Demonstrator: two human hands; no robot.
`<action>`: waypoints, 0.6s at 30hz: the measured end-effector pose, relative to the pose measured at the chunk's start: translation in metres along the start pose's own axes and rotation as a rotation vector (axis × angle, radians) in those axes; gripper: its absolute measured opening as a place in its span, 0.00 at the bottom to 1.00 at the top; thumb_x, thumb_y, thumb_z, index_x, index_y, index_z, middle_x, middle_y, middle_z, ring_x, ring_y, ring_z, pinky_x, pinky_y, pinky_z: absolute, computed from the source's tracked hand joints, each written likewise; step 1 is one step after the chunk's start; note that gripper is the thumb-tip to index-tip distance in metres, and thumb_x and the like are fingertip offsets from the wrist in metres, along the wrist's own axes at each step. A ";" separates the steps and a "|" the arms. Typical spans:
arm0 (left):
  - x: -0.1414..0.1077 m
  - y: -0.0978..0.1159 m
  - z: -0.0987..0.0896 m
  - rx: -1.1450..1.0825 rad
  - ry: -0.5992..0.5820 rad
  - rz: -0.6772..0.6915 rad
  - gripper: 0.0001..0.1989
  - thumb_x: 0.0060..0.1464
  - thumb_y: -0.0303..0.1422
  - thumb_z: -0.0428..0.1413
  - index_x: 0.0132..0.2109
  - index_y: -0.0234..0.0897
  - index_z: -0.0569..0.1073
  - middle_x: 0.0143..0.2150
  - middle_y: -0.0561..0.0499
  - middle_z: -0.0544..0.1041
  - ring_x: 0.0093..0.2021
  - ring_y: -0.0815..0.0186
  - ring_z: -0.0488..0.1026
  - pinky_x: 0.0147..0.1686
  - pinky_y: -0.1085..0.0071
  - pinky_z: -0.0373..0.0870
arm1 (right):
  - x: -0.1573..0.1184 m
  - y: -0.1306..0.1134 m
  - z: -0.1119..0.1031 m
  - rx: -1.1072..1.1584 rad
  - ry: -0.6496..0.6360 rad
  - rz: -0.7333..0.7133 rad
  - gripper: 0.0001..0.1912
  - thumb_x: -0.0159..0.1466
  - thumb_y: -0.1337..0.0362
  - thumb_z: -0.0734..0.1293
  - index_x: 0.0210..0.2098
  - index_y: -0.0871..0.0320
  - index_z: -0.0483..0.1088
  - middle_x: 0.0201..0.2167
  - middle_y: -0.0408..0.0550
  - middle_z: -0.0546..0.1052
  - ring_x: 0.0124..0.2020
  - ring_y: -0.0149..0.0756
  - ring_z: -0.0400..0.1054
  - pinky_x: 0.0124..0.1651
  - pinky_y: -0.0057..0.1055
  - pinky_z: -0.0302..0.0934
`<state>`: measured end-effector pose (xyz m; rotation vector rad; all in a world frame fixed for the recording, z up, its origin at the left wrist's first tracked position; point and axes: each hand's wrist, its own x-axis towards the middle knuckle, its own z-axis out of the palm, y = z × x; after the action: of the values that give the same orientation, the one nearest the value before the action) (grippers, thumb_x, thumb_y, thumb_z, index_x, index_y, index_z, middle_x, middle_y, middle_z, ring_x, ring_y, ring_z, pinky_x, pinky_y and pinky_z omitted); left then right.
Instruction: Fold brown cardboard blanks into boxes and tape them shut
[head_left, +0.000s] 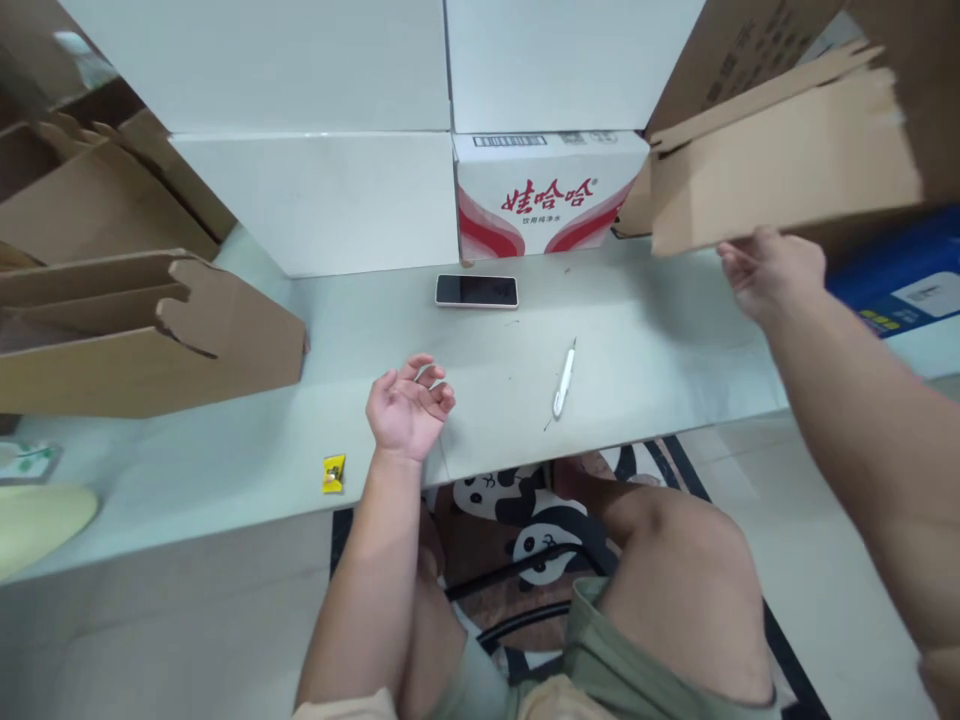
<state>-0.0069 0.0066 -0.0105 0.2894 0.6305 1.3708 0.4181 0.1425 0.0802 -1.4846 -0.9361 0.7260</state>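
My right hand [776, 270] grips the lower edge of a brown cardboard box [780, 160] at the upper right, its fingertips partly hidden along that edge. The box is tilted and looks raised off the table, with notched flaps at its top. My left hand [409, 408] rests palm up near the table's front edge, fingers loosely curled and apart, holding nothing. Right of it lies a slim white pen-like tool with a thin dark tip [565, 380]. Behind the left hand a smartphone [477, 291] lies with its dark screen up.
White boxes [367, 200] are stacked at the back, one with red print [551, 200]. An open cardboard box [150, 340] stands at the left of the table [360, 330]. A small yellow packet [334, 474] lies near the front edge. A blue package [911, 285] sits far right.
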 end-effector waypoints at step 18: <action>-0.046 0.053 -0.018 -0.221 0.022 0.292 0.14 0.56 0.40 0.48 0.35 0.37 0.74 0.27 0.52 0.75 0.22 0.70 0.71 0.23 0.72 0.68 | -0.167 0.043 0.100 -1.036 -0.636 -0.130 0.23 0.50 0.64 0.70 0.46 0.55 0.69 0.21 0.41 0.72 0.24 0.37 0.63 0.32 0.32 0.53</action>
<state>-0.0638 -0.0300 0.0152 0.1929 0.4607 1.7113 0.2568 0.0457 0.0126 -2.0685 -2.0862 0.6451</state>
